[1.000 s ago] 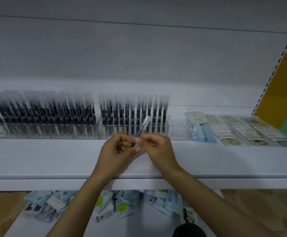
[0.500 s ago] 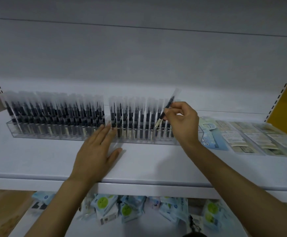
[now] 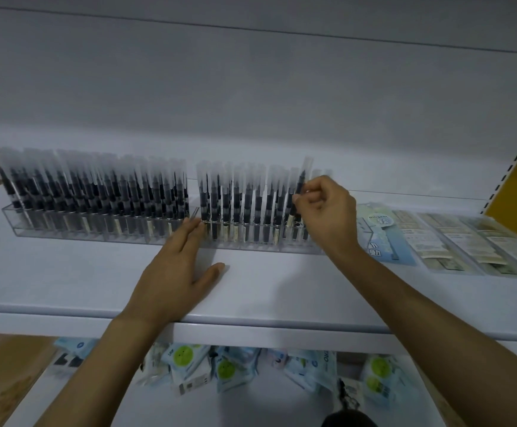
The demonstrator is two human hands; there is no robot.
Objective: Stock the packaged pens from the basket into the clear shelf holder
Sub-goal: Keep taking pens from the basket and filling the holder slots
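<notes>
Our right hand (image 3: 325,214) pinches a packaged pen (image 3: 301,185) upright at the clear holder (image 3: 251,241). Our left hand (image 3: 177,272) lies open and empty on the shelf (image 3: 66,282).

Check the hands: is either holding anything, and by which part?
Right hand pinches a packaged pen around mid-length between thumb and fingertips, its lower end in the clear holder. Left hand lies flat on the shelf, holding nothing.

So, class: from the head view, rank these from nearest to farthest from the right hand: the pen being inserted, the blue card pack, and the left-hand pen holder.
1. Pen being inserted: pinched in the right hand.
2. Blue card pack: flat on the shelf, just right of it.
3. Left-hand pen holder: far left, beyond the left hand.
</notes>
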